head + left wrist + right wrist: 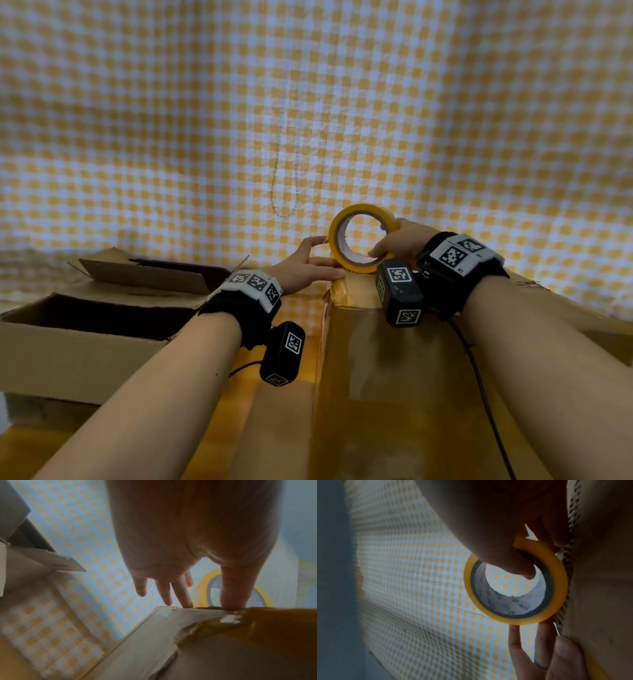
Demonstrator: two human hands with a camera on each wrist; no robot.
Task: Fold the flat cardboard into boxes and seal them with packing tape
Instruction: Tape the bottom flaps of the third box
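my right hand (399,240) gripped the yellow tape roll (361,238), thumb hooked through its core, standing it on edge at the far end of the closed box (404,377) in front of me. my left hand (305,262) lay flat with straight fingers against that far edge, fingertips touching the roll, while an open box (78,346) sat to the left on the checked cloth (308,102)

Yellow tape roll (359,238) is standing on edge at the far end of the closed box (404,377), its printed white core showing. A yellow-brown tape strip (394,349) is lying along the box top. Two open boxes (85,329) are sitting to the left.
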